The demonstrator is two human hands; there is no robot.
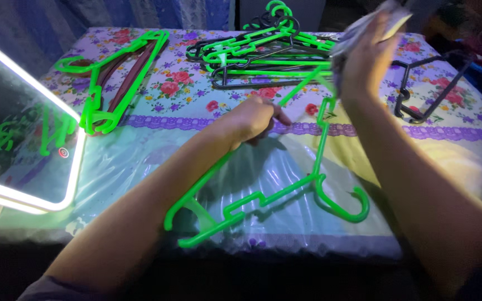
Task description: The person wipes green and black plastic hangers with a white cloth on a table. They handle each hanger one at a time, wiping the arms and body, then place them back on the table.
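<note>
Tabletop (196,111) under a flowered cloth and clear plastic sheet is carrying, at the far edge, a pile of green and black hangers (263,53), a smaller bundle of green and brown hangers (112,72) toward the left, one black hanger (419,89) at the right, and a lit mirror (18,128) leaning at the left edge. Green hanger (263,195) is lying nearest, its long axis running from the near left up toward the far right, hook pointing at the near right. Left hand (255,120) is closing its fingers around the hanger's upper bar, while the right hand (366,53) is lifting well above it, gripping a blurred pale bundle (375,19).
</note>
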